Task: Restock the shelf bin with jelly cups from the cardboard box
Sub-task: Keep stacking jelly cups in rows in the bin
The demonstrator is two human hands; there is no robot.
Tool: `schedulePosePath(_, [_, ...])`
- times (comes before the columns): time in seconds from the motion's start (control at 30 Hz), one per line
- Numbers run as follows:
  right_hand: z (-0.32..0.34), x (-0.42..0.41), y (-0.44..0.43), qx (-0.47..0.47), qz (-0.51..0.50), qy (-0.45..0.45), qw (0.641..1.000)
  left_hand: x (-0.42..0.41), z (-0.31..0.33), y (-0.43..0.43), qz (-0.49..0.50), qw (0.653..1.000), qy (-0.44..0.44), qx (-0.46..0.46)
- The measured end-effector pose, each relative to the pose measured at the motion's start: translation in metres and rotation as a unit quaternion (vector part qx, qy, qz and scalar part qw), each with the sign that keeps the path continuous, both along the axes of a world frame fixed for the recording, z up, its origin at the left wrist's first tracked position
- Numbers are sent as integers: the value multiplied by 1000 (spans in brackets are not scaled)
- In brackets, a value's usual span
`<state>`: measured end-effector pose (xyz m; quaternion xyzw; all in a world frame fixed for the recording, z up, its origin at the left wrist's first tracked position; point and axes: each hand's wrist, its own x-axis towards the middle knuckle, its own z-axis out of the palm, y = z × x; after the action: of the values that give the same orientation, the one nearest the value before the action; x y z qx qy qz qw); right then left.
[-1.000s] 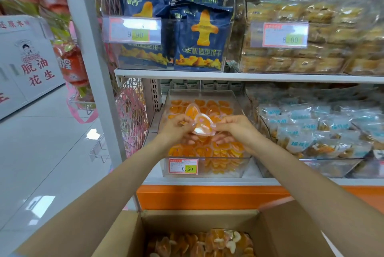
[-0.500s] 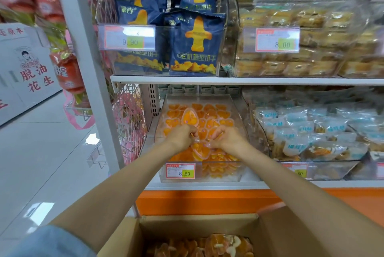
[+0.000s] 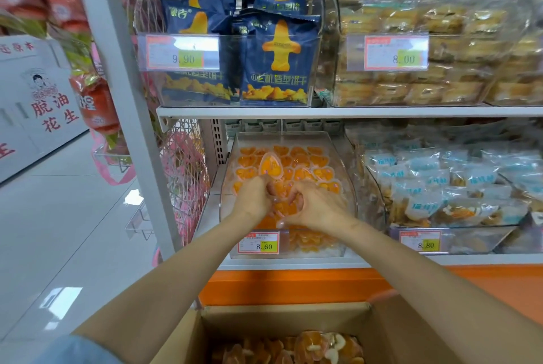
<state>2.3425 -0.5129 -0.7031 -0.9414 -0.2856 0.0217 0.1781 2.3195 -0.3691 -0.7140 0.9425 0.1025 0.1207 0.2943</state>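
1. The left hand (image 3: pixel 254 197) and right hand (image 3: pixel 317 206) curl around jelly cups (image 3: pixel 280 202) inside the shelf bin (image 3: pixel 343 163).
2. More fill the cardboard box (image 3: pixel 279 315) below.
3. Likely light, slick and thin-walled: pinch the rims gently.

Bright even store light, glare patches on floor (image 3: pixel 63 300); soft blur throughout, wide-angle bending at edges
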Motion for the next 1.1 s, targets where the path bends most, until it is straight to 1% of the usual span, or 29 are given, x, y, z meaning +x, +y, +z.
schedulePosePath(0.13, [-2, -5, 1, -2, 1, -33, 999, -1, -3, 0, 3, 999, -12, -39])
schedulePosePath(0.23, [-4, -7, 1, 7, -3, -40, 999, -1, -3, 1, -10, 999, -17, -33])
schedulePosePath(0.3, [-4, -6, 2, 8, 1, -33, 999, -2, -2, 2, -18, 1000, -23, -10])
schedulePosePath(0.4, [-2, -5, 3, 18, 6, -17, 1000, -3, -1, 3, -14, 997, -21, 79])
schedulePosePath(0.43, [-3, -4, 3, 20, 6, -19, 1000, -4, 0, 2, -12, 996, -21, 91])
schedulePosePath(0.6, [-4, -7, 3, 16, -6, -39, 999, -1, 2, 3, -7, 996, -21, 83])
schedulePosePath(0.67, [-3, -6, 2, 12, -7, -41, 999, 6, 9, 10, 18, 995, -55, 83])
schedulePosePath(0.73, [-3, -6, 0, 13, -2, -35, 999, 19, 15, 22, 57, 992, -97, 53])
schedulePosePath(0.77, [-3, -6, -1, 14, 0, -31, 999, 26, 19, 27, 75, 992, -95, 38])
schedulePosePath(0.83, [-4, -5, -2, 13, -2, -29, 1000, 42, 23, 33, 84, 995, -34, 37])
schedulePosePath(0.9, [-3, -2, -3, 28, -10, -32, 999, 53, 24, 34, 73, 995, 32, 68])
schedulePosePath(0.93, [-2, 0, -4, 44, -15, -33, 998, 56, 24, 33, 71, 993, 45, 83])
schedulePosePath(1.03, [2, 4, -9, 88, -24, -33, 995, 58, 29, 33, 62, 994, 34, 85])
schedulePosePath(1.1, [5, 6, -13, 104, -30, -43, 993, 53, 39, 41, 60, 996, 30, 56])
